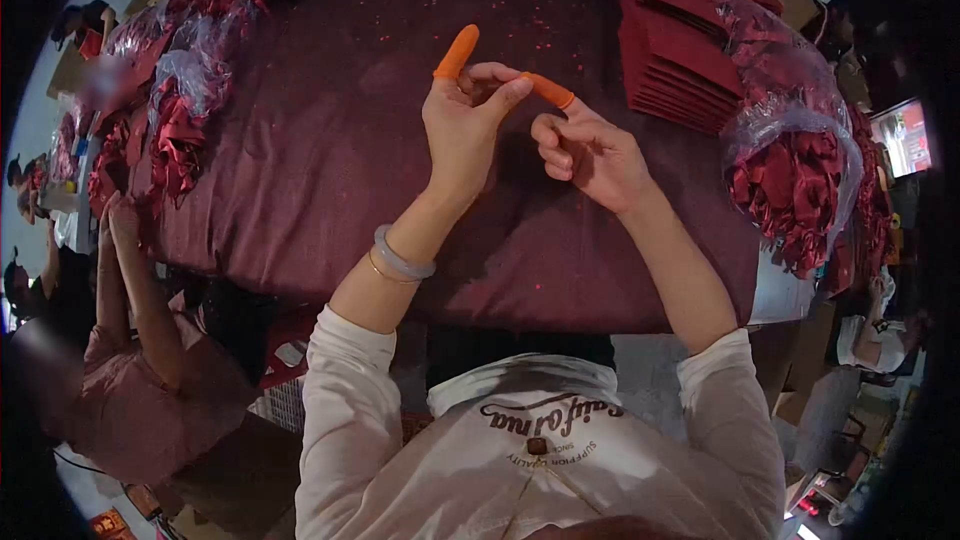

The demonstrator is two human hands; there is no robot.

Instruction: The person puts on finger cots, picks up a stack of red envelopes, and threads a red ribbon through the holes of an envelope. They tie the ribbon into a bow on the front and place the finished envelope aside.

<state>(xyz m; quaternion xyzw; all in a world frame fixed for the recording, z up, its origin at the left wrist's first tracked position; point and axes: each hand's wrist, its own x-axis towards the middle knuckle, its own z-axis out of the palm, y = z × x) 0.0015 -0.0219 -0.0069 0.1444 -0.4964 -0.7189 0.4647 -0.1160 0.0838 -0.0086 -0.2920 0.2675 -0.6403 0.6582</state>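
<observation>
My left hand [465, 125] is raised over the dark red cloth, with an orange finger cot [458, 52] on its upright index finger. Its thumb and another finger pinch the tip of a second orange finger cot [550, 91], which sits on the index finger of my right hand [603, 158]. That right index finger stretches toward the left hand, while the other right fingers are loosely curled with nothing visible in them. A pale bangle and a thin band circle my left wrist.
A dark red cloth [330, 190] covers the table, dotted with small red specks. Stacked red folders or pouches [680, 50] stand at the back right, beside a clear plastic bag [795, 155] of shiny red items. More bagged red pieces [178, 130] lie left, where another person [150, 360] works.
</observation>
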